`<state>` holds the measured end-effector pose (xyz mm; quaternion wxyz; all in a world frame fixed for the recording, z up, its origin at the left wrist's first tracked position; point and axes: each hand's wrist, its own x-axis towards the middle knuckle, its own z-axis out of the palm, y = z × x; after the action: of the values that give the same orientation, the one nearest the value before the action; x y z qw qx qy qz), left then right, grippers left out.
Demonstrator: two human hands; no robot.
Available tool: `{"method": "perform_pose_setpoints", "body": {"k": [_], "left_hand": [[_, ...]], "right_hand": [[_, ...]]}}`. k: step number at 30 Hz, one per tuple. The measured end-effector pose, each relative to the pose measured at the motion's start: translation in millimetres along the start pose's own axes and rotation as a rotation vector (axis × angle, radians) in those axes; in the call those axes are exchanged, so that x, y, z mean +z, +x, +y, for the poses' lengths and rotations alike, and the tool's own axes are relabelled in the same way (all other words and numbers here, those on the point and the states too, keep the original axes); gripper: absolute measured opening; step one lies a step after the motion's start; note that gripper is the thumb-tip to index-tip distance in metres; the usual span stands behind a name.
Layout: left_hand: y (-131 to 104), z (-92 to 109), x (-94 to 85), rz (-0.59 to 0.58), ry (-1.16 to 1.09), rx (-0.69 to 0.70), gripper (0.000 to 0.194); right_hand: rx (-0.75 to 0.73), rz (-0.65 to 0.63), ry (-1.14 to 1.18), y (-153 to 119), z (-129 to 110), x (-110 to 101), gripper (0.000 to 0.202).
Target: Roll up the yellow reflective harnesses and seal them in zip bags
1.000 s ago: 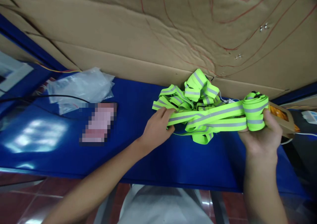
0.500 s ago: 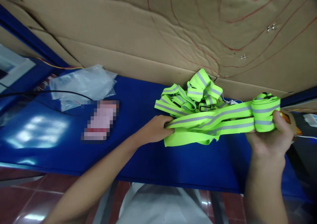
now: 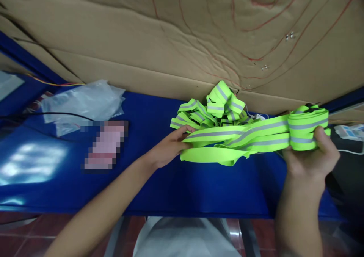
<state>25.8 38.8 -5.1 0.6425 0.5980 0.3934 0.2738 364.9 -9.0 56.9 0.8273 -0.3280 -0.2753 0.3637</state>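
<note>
A rolled-up neon yellow-green reflective strap (image 3: 307, 123) with grey stripes sits in my right hand (image 3: 315, 160), thumb on its side and fingers beneath. From the roll, loose strap lengths (image 3: 256, 133) stretch left across to my left hand (image 3: 167, 147). That hand has the strap ends between thumb and fingers, its grip looser, with some fingertips hidden behind the band. One plain-sided loop droops below the striped lengths. Behind them, a tangled pile of similar straps (image 3: 220, 105) with dark buckles lies on the blue table (image 3: 196, 188).
A cardboard panel (image 3: 127, 33) with red drawn lines stands along the table's back. Left are clear plastic bags (image 3: 82, 101), a black cable (image 3: 57, 113) and a pixelated pink rectangular item (image 3: 105, 145). A dark surface with a white cable lies at far right.
My left hand's fingers have loosened and spread a little around the strap ends, and the lower loop hangs more apart. My right hand still holds the roll. The view has shifted slightly right.
</note>
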Motion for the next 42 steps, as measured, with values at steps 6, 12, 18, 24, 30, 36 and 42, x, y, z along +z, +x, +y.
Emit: {"method": "perform_pose_setpoints", "body": {"k": [6,12,18,24,30,36,42], "left_hand": [[-3,0,0.8,-0.195,0.438,0.168,0.034],[-7,7,-10.1,-0.526,0.242,0.032,0.068],[-18,30,-10.1,-0.394,0.081,0.194,0.090],[-14,68,33.7,-0.364,-0.185,0.301,0.091],[1,51,64.2,-0.567,-0.685,0.006,0.046],[1,13,74.6,-0.566,-0.954,-0.185,0.045],[-7,7,81.9,-0.662,-0.943,-0.157,0.050]], "right_hand": [[-0.062,-0.018,-0.100,1,-2,1,0.023],[0.015,-0.122,-0.222,-6,-9,0,0.035],[0.212,-0.370,-0.385,-35,-13,23,0.022],[0.313,-0.744,-0.516,-51,-16,66,0.018],[-0.192,-0.776,-0.892,-46,-6,81,0.035],[-0.289,-1.080,-1.017,-45,7,75,0.038],[-0.142,-0.810,-1.001,-47,11,60,0.032]]}}
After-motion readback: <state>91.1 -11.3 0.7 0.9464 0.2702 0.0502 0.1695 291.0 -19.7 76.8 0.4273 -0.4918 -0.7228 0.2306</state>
